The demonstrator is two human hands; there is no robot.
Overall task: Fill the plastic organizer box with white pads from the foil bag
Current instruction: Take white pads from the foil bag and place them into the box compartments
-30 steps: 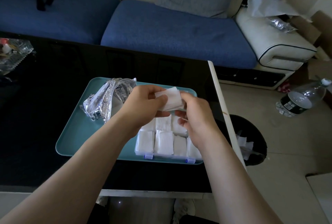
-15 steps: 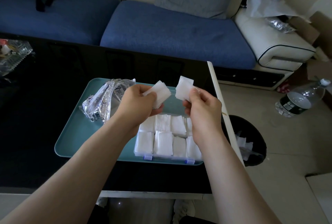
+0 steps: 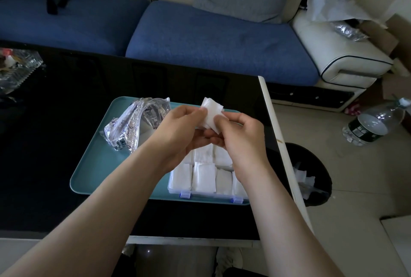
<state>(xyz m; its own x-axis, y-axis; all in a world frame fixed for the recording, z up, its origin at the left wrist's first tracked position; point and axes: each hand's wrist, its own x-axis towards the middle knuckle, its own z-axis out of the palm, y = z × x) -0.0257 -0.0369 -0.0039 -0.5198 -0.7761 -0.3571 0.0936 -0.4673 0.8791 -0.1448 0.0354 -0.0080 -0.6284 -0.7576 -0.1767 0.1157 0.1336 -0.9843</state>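
- the left hand [image 3: 178,130] and right hand [image 3: 242,136], pinching white pads [image 3: 211,112] between them, are hanging over the organizer box [image 3: 211,194], blocking its far compartments from above.
- the box's near row is lying uncovered and reachable from above.
- the foil bag [image 3: 131,125] is crowding the far left corner of the teal tray [image 3: 93,165].
- bare tray floor is showing left of the box, leaving passing room.

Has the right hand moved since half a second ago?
Yes. The right hand shifted left, away from the table's white edge, to meet the left hand.
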